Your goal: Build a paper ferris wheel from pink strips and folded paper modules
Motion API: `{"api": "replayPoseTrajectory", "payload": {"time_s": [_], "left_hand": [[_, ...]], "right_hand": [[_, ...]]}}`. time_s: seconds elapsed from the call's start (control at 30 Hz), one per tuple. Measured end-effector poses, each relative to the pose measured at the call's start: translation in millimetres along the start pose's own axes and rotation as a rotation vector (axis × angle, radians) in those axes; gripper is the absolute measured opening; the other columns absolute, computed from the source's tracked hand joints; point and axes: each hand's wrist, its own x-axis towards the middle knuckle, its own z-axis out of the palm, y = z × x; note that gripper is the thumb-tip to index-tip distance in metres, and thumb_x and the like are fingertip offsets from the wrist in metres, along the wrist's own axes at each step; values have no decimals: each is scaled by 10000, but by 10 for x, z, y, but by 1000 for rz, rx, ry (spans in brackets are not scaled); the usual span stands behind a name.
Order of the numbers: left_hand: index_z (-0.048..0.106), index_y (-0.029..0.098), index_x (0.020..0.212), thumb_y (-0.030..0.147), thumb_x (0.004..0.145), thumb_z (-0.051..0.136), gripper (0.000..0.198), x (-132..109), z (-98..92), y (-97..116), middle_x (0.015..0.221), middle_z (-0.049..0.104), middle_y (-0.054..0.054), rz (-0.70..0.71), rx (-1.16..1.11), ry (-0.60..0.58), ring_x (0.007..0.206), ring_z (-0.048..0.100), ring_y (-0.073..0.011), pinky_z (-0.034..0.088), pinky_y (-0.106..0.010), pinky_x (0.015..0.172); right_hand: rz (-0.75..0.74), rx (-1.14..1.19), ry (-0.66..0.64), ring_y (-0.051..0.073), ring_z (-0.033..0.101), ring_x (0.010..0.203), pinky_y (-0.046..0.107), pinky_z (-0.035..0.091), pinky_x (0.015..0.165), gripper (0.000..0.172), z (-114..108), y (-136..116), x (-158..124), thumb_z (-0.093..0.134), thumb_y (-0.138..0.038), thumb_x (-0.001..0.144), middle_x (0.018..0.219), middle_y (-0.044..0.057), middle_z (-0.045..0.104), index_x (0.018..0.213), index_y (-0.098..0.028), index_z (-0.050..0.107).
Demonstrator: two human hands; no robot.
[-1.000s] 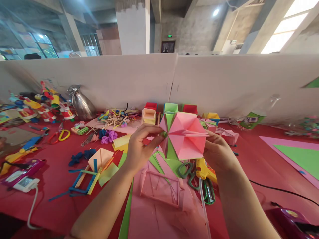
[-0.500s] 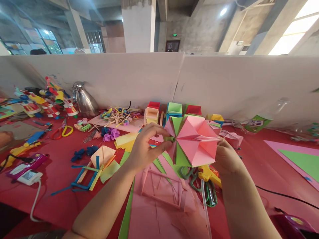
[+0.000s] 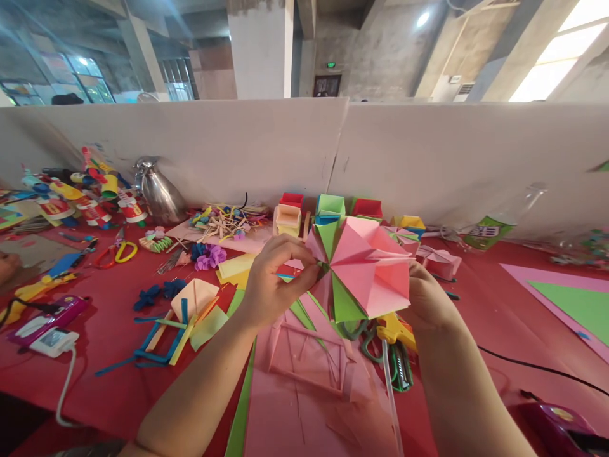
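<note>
A folded pink and green paper umbrella-like shape (image 3: 356, 270) is held up above the table between both hands. On its left, my left hand (image 3: 280, 276) pinches the small green tip at the centre where the folds meet. My right hand (image 3: 431, 295) grips the far right edge, its fingertips partly hidden behind the paper. Below lies a pink paper frame (image 3: 309, 358) on pink sheets. A yellow glue gun (image 3: 396, 331) with a clear glue stick rests under the paper shape, beside green-handled scissors (image 3: 371, 346) and a green cutter (image 3: 402, 368).
Small coloured paper boxes (image 3: 330, 206) stand along the white partition (image 3: 214, 152). To the left are a metal jug (image 3: 159, 193), red and yellow scissors (image 3: 117, 252), blue paper strips (image 3: 155, 343) and a purple power strip (image 3: 52, 317). Another person's hand (image 3: 7, 266) shows at the left edge.
The view has shifted slightly, and the paper shape sits a little further left in the picture. Both hands keep their hold, with the shape turned only slightly.
</note>
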Motion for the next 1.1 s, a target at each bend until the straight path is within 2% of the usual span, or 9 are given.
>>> {"api": "replayPoseTrajectory", "payload": {"time_s": [0.2, 0.33, 0.43, 0.53, 0.63, 0.8, 0.97, 1.1], "left_hand": [[535, 186, 693, 34, 732, 575, 162, 5, -16, 11, 737, 553, 23, -13, 59, -1, 736, 520, -118, 410, -273, 703], [546, 187, 708, 35, 733, 567, 155, -1, -25, 18, 767, 560, 8, 25, 95, -50, 784, 536, -136, 422, -290, 721], [561, 190, 751, 39, 736, 568, 152, -7, -30, 19, 804, 569, -2, 49, 90, -49, 816, 545, -142, 435, -296, 739], [570, 197, 884, 66, 745, 585, 192, -12, -39, 7, 850, 577, -9, 42, 36, -36, 796, 539, -129, 445, -276, 712], [570, 203, 967, 122, 758, 623, 230, -14, -47, -18, 859, 596, -17, 73, -28, -79, 805, 550, -133, 455, -276, 715], [609, 213, 930, 143, 775, 633, 171, -13, -42, -58, 856, 619, -14, 66, -13, -105, 822, 576, -126, 469, -264, 736], [626, 219, 911, 190, 777, 635, 137, -19, -47, -108, 856, 615, -15, -13, -40, -119, 763, 572, -113, 481, -233, 662], [638, 205, 878, 232, 751, 661, 132, -28, -39, -197, 826, 620, -25, -87, -86, -94, 745, 580, -127, 488, -250, 654]], "right_hand": [[196, 313, -54, 115, 578, 527, 218, 456, 477, 216, 25, 40, 20, 776, -276, 512, 648, -25, 653, 689, -250, 654], [226, 344, -40, 131, 582, 525, 240, 466, 483, 212, 71, 21, 21, 781, -258, 499, 653, -12, 664, 670, -246, 657], [202, 324, -12, 141, 584, 527, 253, 470, 481, 203, 88, 13, 22, 782, -290, 510, 657, -1, 666, 662, -243, 657], [167, 323, 24, 125, 572, 522, 237, 462, 476, 189, 73, 27, 18, 781, -292, 529, 638, -13, 655, 667, -246, 661], [157, 285, 22, 126, 590, 559, 245, 483, 514, 185, 59, 42, -1, 762, -286, 587, 669, -13, 661, 744, -241, 674], [106, 168, -5, 140, 625, 651, 266, 515, 577, 200, 81, -4, -54, 707, -295, 690, 822, 29, 685, 865, -213, 655], [7, 160, -14, 104, 594, 570, 228, 506, 532, 158, 78, -57, -71, 713, -326, 688, 685, -5, 653, 770, -207, 650], [-52, -5, 53, 111, 593, 614, 243, 508, 580, 168, 89, -96, -95, 685, -352, 718, 717, 5, 650, 794, -206, 653]]}}
